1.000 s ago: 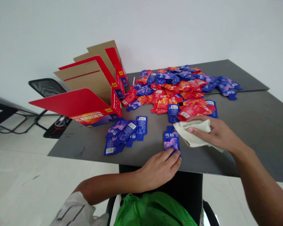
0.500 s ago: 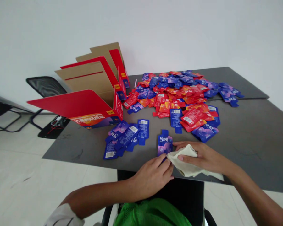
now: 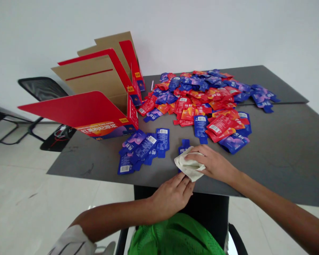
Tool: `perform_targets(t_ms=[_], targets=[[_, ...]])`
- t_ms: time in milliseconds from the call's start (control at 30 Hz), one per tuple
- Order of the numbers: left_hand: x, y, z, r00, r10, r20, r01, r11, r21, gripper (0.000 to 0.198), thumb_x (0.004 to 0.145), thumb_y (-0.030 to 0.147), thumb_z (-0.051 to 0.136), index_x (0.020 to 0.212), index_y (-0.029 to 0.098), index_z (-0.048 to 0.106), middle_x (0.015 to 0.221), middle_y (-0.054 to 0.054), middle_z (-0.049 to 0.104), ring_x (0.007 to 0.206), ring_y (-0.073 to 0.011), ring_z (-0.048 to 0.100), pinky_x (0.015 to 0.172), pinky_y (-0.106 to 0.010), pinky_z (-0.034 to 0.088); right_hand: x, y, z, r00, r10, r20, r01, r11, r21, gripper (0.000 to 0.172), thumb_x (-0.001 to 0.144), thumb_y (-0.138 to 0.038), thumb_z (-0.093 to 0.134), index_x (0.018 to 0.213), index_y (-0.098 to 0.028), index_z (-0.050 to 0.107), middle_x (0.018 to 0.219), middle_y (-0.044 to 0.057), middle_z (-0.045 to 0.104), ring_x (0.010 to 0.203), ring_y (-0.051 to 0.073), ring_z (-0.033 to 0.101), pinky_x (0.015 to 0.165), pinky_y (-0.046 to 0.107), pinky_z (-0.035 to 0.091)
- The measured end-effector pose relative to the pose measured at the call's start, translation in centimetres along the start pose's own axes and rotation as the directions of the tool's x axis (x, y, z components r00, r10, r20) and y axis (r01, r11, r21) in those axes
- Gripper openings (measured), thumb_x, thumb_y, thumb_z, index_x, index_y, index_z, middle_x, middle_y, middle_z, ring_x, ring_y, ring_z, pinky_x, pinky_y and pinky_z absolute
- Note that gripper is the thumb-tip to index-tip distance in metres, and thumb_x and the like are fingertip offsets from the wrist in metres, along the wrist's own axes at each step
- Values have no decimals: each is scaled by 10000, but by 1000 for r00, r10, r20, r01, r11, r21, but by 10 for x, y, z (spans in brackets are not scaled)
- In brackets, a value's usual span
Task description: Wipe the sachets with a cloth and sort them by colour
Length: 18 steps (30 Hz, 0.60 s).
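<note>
While the right hand (image 3: 214, 163) grasps a crumpled beige cloth (image 3: 189, 165), its fingers (image 3: 195, 153) curled over it and pressing it onto a blue sachet (image 3: 184, 145), the left hand (image 3: 171, 196) lies released, its fingers (image 3: 183, 185) extended just beside the cloth. That sachet sits forward and right of the open cardboard carton (image 3: 103, 79), whose contents cannot be seen; a heap of red and blue sachets (image 3: 202, 99) spreads to the carton's right.

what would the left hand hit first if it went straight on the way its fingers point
The left hand would probably meet the crumpled cream fabric cloth under the right hand first; its fingertips look very close, though depth is hard to judge.
</note>
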State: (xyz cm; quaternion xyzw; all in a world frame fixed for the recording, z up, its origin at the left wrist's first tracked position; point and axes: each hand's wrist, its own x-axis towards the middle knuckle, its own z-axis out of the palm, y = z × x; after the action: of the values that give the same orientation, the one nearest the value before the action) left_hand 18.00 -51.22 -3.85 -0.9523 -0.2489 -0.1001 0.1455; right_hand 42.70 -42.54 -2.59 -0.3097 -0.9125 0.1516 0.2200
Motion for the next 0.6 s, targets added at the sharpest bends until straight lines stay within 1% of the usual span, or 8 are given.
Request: perform_targets(t_ms=[100,200,267,367,400,500,567,600], targets=[[0,0,2,1000,-6,-16,6,1000,-12,403,1067,368,550,1335,93,671,1407,-125,698,1370,-230,616,1221,-340,414,13,21,2,1000,4,11,-2,986,-166,474,917,-170,669,1377,-269,615,1295,113,648,1132,287,602,961,443,531],[2,-1,1,1000,7,3,-7,1000,-21,389,1058,353,570,1320,87,681,1392,-124,708,1365,-228,622,1226,-341,405,35,44,-12,999,38,-16,-41,940,-339,474,898,-137,665,1361,-235,630,1263,128,657,1080,299,583,922,436,514],[3,-1,1,1000,0,9,0,1000,-21,384,1056,349,576,1313,85,685,1376,-121,718,1346,-225,637,1217,-333,411,46,48,-22,996,41,-73,-68,909,-412,451,916,-146,644,1358,-230,634,1259,136,657,1090,311,574,915,439,501],[3,-1,-1,1000,0,11,0,1000,-24,396,1058,353,571,1326,79,672,1392,-131,707,1354,-230,631,1225,-340,397,46,31,-28,978,15,-207,-93,925,-369,427,973,-254,627,1399,-244,589,1302,138,632,1148,312,568,958,450,485],[3,-1,-2,1000,4,13,-4,1000,-28,396,1060,346,568,1330,74,666,1396,-137,703,1354,-230,630,1226,-343,397,40,21,-26,977,-5,-214,-66,943,-326,429,985,-296,628,1407,-242,574,1308,136,626,1149,303,572,963,444,487],[3,0,-4,999,-26,44,29,998,-50,390,1065,307,554,1360,66,636,1342,-138,732,1254,-210,689,1155,-322,467,18,-10,-10,990,-123,-64,105,966,-235,397,987,-307,627,1375,-236,582,1273,123,641,1115,277,580,935,408,505],[2,1,-4,996,-46,71,51,997,-61,392,1067,286,545,1381,62,617,1312,-136,746,1202,-202,711,1126,-313,490,8,-17,2,985,-169,27,171,959,-226,382,975,-246,625,1357,-237,598,1252,114,651,1091,269,576,905,390,512],[2,2,-3,996,-43,77,47,997,-61,397,1067,283,544,1387,58,610,1329,-141,737,1224,-206,701,1143,-319,478,8,-15,7,986,-163,42,168,958,-233,394,968,-219,626,1360,-237,599,1252,114,649,1091,268,573,901,387,515]])
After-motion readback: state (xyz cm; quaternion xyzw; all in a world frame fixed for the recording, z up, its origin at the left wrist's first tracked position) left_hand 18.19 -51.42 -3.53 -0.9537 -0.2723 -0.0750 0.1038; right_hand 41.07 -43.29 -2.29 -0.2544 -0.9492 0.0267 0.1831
